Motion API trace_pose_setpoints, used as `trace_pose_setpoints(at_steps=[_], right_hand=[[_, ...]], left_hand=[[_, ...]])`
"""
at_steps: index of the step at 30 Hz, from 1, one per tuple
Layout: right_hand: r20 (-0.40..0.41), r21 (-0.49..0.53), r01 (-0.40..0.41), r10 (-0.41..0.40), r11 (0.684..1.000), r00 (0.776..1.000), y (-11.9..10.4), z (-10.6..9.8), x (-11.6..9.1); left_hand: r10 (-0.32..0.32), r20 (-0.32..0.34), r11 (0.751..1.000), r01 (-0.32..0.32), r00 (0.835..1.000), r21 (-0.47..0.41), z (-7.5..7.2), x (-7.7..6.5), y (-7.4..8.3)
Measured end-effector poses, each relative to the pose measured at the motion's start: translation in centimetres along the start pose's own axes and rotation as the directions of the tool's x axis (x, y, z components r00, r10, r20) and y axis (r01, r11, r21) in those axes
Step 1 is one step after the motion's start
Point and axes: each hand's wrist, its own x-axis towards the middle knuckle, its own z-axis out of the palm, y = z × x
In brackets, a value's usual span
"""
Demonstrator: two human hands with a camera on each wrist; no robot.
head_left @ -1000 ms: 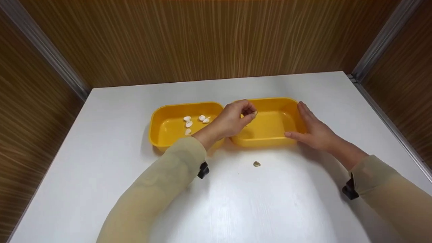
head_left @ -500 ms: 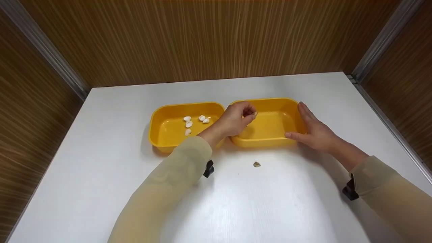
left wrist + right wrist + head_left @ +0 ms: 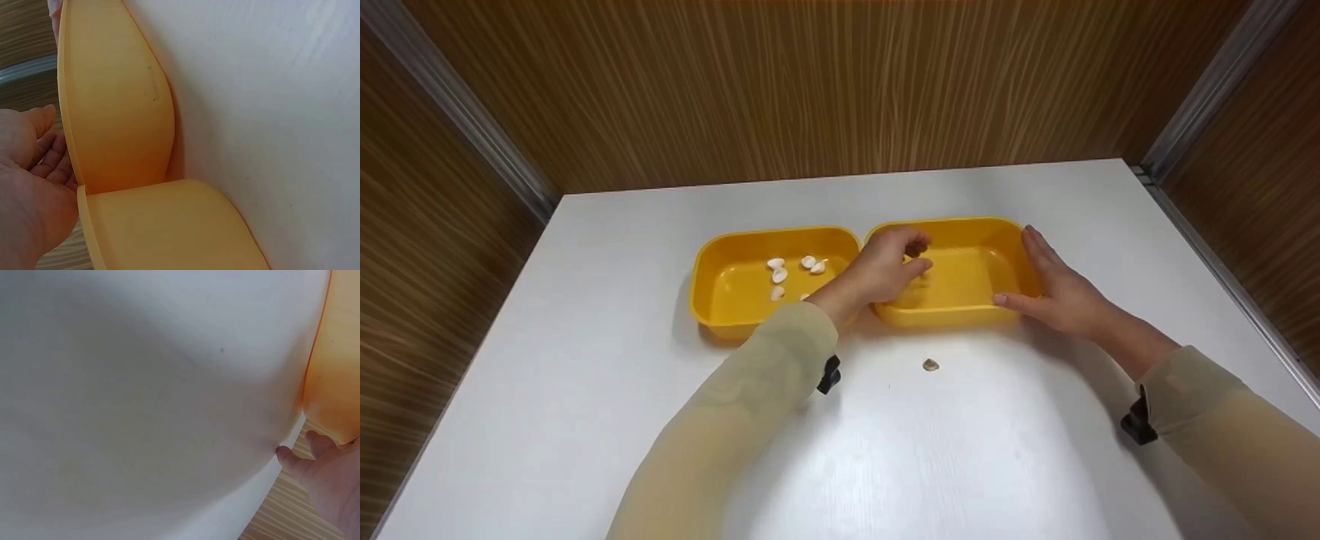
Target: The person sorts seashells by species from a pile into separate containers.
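Two yellow plastic trays stand side by side on the white table. My left hand (image 3: 889, 262) reaches over the right tray (image 3: 960, 309), its thumb and curved fingers parted and no shell gripped between them. The part of the tray under this hand is hidden. My right hand (image 3: 1057, 292) rests against the right tray's right end, with the thumb at the front rim and fairly straight fingers along the outer side. White shells (image 3: 779, 275) lie in the left tray (image 3: 720, 328), partly covered by my left wrist. A single brownish shell (image 3: 931, 364) lies on the table in front of the right tray.
Brown wood-grain panels (image 3: 840, 90) close off the back and both sides of the white table (image 3: 900, 450). Metal profiles (image 3: 1192, 82) run along the corners. A black clip (image 3: 829, 374) hangs at my left cuff, another black clip (image 3: 1138, 424) at my right.
My left hand has parted its thumb from its fingers over the right tray and let go of the small shell it pinched. My right hand stays where it was.
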Motion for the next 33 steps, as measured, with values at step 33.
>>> trace_pose_setpoints(at_steps=[33], right_hand=[[0.012,-0.026,-0.034,0.035,0.999,0.999,-0.1,0.1,0.3]], left_hand=[[0.218,0.171,0.975,-0.208,0.961,-0.076,1.8,-9.3,2.3]])
